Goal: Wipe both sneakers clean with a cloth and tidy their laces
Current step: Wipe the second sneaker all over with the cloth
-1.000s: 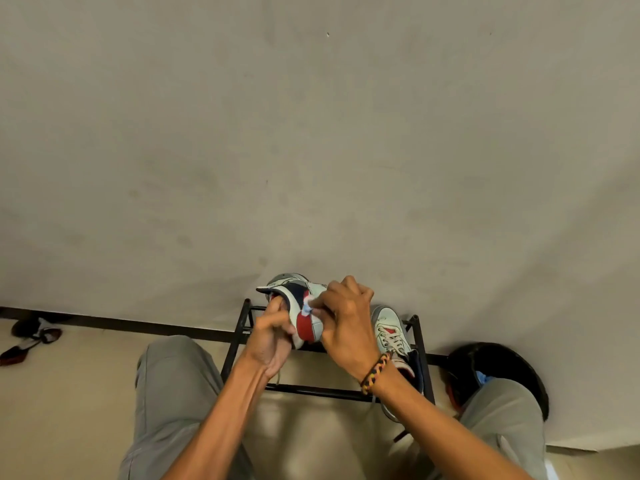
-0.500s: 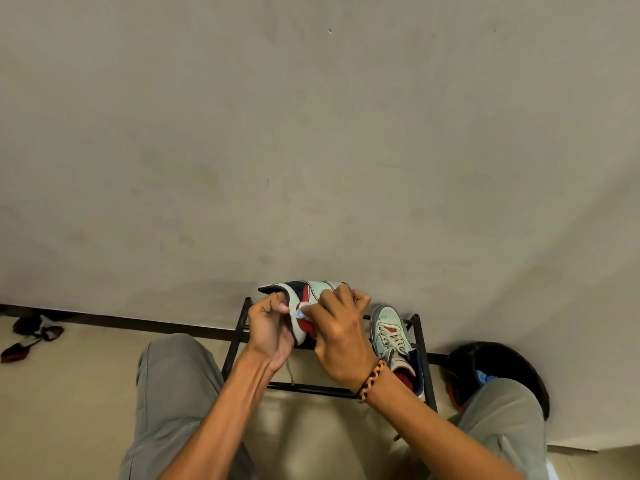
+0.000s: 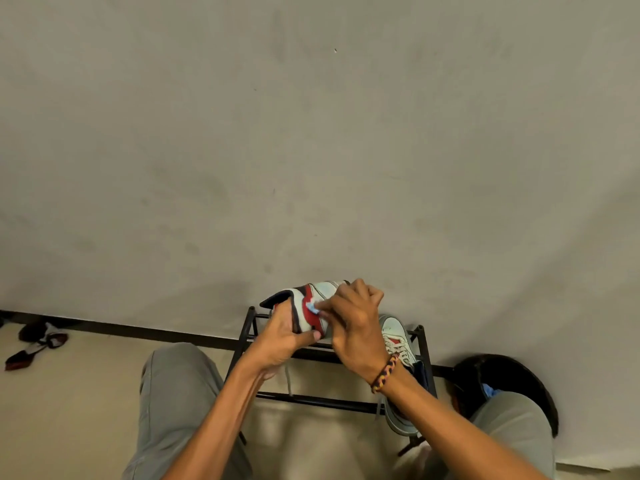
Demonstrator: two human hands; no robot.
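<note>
- Nearest the camera, the person's knees frame a black shoe rack; both forearms reach over its front bar.
- The left hand grips the raised sneaker at its heel end, thumb curled under the sole. Over the last second it has turned the shoe, so the red and white side panel now faces up.
- The right hand pinches a small blue cloth and presses it on that panel; a moment ago it worked nearer the heel. I judge wiping of this shoe is well under way, with its hanging lace not yet tidied.
- The second sneaker sits on the rack just beside the right wrist, apparently untouched.
- Room: the rack's posts and the second shoe crowd the right side; open air lies above, the wall close behind.
</note>
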